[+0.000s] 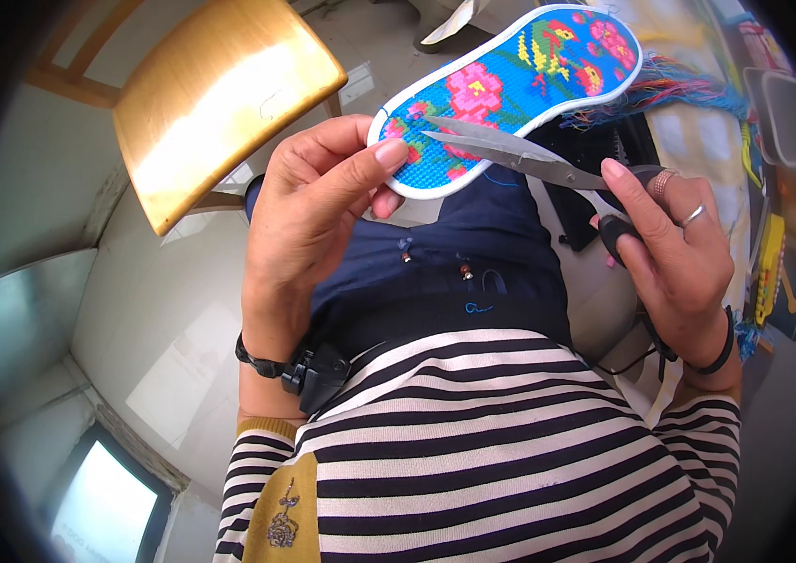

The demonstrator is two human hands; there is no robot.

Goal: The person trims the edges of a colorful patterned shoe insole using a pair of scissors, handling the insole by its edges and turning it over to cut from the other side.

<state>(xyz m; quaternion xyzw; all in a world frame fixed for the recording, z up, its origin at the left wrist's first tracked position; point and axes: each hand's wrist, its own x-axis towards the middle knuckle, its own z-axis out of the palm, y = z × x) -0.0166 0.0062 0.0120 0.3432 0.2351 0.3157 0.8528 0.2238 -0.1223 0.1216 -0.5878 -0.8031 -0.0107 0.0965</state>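
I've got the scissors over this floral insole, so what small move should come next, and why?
Perhaps ease your left hand back slightly before closing the scissors: your right hand holds their blades parted over the floral insole, pointing toward your left thumb.

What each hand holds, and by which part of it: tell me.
The left hand holds the flowered insole by the edge of its nearer rounded end; the right hand holds the scissors by their dark handles.
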